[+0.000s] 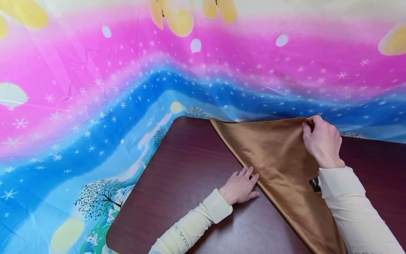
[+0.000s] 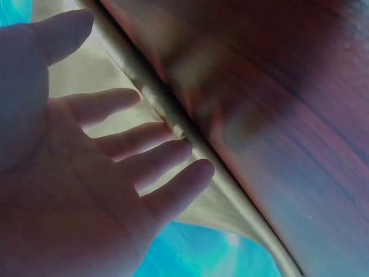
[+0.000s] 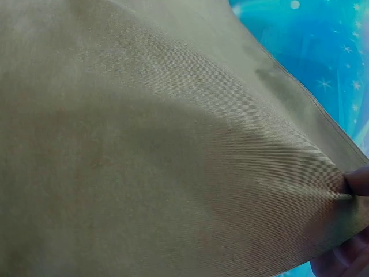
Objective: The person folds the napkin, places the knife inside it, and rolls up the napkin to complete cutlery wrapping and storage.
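Wrist views share cloth [image 3: 150, 144], seemingly close

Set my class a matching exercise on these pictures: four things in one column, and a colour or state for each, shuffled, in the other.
Things:
1. Left hand
2. Tabletop
3. Right hand
4. Patterned backdrop

Colours and states:
A. Pinches the brown cloth
B. Mainly pink and blue
C. Lies outstretched at the brown cloth's long slanting edge
D. Dark reddish brown

Right pairs: 1-C, 2-D, 3-A, 4-B

The brown cloth [image 1: 272, 151] looks satiny and finely ribbed, the wood-grained tabletop [image 1: 180, 165] smooth and glossy.
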`<state>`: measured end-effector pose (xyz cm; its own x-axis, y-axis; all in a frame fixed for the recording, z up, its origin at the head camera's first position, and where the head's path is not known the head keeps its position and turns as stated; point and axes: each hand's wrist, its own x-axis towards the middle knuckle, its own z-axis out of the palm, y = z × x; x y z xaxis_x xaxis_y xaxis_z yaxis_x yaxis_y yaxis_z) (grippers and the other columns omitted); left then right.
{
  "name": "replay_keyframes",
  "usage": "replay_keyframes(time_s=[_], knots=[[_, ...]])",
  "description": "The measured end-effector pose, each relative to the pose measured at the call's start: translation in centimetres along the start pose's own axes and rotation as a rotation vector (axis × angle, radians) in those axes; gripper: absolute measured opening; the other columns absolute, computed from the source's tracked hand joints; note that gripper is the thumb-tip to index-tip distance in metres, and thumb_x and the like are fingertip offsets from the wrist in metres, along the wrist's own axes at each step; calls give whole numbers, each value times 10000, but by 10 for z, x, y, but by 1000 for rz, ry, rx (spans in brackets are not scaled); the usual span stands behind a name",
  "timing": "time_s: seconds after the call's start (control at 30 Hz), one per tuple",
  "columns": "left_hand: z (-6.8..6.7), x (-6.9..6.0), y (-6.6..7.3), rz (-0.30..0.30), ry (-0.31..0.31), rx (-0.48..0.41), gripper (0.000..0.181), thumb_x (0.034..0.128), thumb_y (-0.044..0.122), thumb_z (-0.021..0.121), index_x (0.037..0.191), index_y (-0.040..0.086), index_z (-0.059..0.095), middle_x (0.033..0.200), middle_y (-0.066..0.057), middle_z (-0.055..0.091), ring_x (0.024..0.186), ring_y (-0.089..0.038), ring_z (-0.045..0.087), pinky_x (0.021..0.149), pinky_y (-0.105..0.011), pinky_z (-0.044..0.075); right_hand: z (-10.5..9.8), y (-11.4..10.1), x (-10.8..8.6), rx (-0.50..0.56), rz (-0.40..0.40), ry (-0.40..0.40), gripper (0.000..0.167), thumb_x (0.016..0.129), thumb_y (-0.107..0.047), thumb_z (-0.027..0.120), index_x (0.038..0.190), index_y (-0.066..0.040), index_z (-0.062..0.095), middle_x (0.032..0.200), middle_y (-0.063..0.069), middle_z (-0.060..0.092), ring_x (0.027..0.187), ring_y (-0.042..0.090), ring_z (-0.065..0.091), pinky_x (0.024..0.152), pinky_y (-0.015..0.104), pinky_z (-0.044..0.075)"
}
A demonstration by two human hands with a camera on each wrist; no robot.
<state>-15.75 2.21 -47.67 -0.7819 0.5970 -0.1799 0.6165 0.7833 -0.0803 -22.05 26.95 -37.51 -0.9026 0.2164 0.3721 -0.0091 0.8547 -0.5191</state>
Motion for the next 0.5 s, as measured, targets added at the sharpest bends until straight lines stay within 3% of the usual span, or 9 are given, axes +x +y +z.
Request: replay_keyframes(time_s=[0.5], knots=[[-3, 3, 3, 16, -22, -16, 645, 935, 593, 471, 1488, 275, 371, 1581, -12, 302, 1451, -192, 307, 1095, -343, 373, 0, 9, 8, -22, -4, -39, 374, 994, -285, 465, 1213, -3, 575, 1116, 309, 609, 922, 514, 530, 722, 620, 395]])
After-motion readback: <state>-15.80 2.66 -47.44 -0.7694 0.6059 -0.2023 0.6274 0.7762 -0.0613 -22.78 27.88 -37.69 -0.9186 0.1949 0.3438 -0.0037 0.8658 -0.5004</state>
